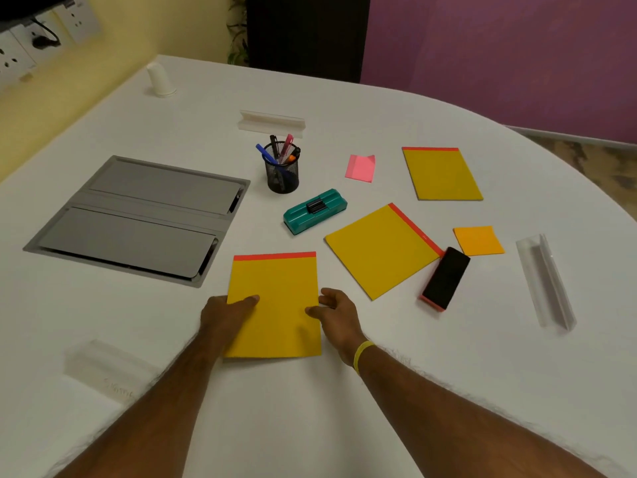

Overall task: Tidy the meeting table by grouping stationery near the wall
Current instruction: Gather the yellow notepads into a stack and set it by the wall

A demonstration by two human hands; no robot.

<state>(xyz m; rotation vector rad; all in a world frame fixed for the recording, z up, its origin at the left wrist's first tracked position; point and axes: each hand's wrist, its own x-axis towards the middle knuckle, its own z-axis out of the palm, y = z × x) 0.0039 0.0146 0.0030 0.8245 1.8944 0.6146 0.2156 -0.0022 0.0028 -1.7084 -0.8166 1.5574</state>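
Head camera, looking down at a white oval meeting table (379,391). Two bare forearms reach in from the bottom edge. The left hand (225,313) lies on the left edge of a yellow notepad with a red top strip (275,305), its fingers together and resting flat on the cover. The right hand (336,313), with a yellow band at the wrist, touches the pad's right edge, its thumb on the cover and its fingers loosely curled beside it. The pad lies flat on the table, close to the person; whether it is truly gripped cannot be told.

The tidying looks barely begun. The stationery lies scattered mid-table: a second yellow pad (381,251) at an angle, a third yellow pad (443,174) further off, a pink sticky-note block (360,168), an orange sticky-note block (478,240), a teal board eraser (315,210), a black eraser with a pink base (445,278), and a black mesh pen cup (282,170) holding several pens. The yellow wall (103,63) with its sockets runs along the far left, and nothing is grouped near it yet. A grey cable hatch (138,219) is set into the table on that side.
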